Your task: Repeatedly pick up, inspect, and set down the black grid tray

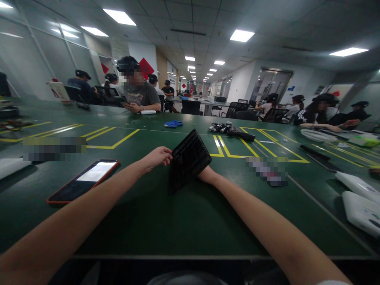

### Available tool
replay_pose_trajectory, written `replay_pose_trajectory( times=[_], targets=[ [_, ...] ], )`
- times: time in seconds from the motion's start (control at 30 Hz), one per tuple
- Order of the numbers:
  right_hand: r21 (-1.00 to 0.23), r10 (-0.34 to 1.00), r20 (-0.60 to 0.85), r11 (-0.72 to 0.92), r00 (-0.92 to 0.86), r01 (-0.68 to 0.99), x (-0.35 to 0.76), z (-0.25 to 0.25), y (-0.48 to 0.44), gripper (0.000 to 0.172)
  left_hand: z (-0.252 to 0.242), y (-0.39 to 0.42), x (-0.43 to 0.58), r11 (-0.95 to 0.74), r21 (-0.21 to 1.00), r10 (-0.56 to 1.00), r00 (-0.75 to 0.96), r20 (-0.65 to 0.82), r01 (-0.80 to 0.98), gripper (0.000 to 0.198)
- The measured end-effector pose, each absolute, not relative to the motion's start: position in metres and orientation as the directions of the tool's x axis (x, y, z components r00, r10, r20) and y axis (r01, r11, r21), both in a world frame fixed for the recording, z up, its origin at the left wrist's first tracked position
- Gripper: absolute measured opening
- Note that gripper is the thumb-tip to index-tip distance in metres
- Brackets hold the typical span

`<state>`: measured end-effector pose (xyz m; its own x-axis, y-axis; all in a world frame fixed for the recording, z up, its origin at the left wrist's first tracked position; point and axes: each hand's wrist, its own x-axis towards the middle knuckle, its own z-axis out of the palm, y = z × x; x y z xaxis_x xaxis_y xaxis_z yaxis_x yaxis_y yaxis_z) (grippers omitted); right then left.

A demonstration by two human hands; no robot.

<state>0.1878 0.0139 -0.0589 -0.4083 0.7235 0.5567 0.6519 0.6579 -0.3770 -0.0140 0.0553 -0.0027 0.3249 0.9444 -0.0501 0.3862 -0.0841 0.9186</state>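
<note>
A thin black rectangular panel with a grid-like, compartmented face [190,160] is tilted up above the green table, one corner low near the tabletop. My right hand [207,175] grips it from behind at the lower right; most of those fingers are hidden by the panel. At its left edge, my left hand [160,156] has its fingers curled together, with the fingertips at the rim. Left of my left forearm lies a phone with an orange-red edge [84,180], its screen partly lit white.
Yellow tape outlines mark the green table [166,233]. Farther back lie a blue glove [173,124] and a pile of dark and silvery items [221,127]. White devices [362,209] sit at the right edge. Across the table, a person in a cap [139,93] holds a phone.
</note>
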Motion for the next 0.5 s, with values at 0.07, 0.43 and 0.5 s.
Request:
replay_pose_trajectory(
  times=[0.07,0.43,0.5],
  targets=[
    [-0.372,0.718,0.561,0.663,-0.411,0.65,0.188,-0.059,0.014,0.035,0.002,0.053,-0.017,-0.113,0.923,0.93,0.365,-0.032,0.369,0.01],
    [-0.387,0.704,0.57,0.685,-0.424,0.617,0.189,-0.065,0.019,0.035,-0.004,0.05,-0.015,0.131,0.982,0.784,0.592,-0.188,0.139,0.011],
    [-0.401,0.702,0.581,0.687,-0.412,0.606,0.189,-0.066,0.021,0.033,-0.007,0.049,-0.013,0.171,0.977,0.754,0.621,-0.214,0.129,0.01]
  ],
)
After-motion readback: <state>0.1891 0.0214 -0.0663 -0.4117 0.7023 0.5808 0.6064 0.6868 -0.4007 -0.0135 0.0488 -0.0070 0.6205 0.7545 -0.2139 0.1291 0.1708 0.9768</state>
